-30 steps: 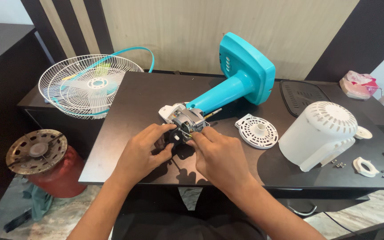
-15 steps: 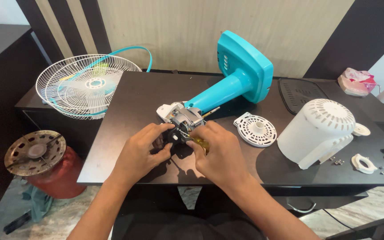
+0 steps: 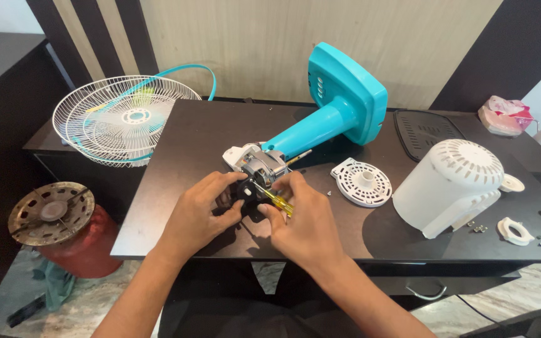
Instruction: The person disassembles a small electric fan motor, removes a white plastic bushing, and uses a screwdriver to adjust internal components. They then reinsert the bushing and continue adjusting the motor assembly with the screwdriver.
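Turquoise plastic marks the fan stand [image 3: 339, 112], which lies on its side across the dark bench [image 3: 176, 188] at the centre of the head view, its base toward the upper right and the bare motor [image 3: 259, 164] at its lower end, just above the hands. The work in hand looks like screw work on the underside of that motor. The right hand [image 3: 305, 219] has its grip closed around a yellow-handled screwdriver [image 3: 277, 199], the shaft slanting up and left toward the black part [image 3: 245, 191] beneath the motor. The left hand [image 3: 198, 209] is curled, fingers closed on that black part from the left side, steadying it. Both forearms come in from the bottom edge, wrists bent inward so the hands almost meet. The next move probably calls for keeping the tip seated square and the motor held firm while the handle turns; the tip itself is hidden between the fingers.

At the upper left, white wire guards [image 3: 123, 119] hang over the bench edge. A white round grille plate [image 3: 363, 181] lies right of the hands, with a white motor cover [image 3: 452, 184] beyond it and loose screws [image 3: 478, 228] near that.
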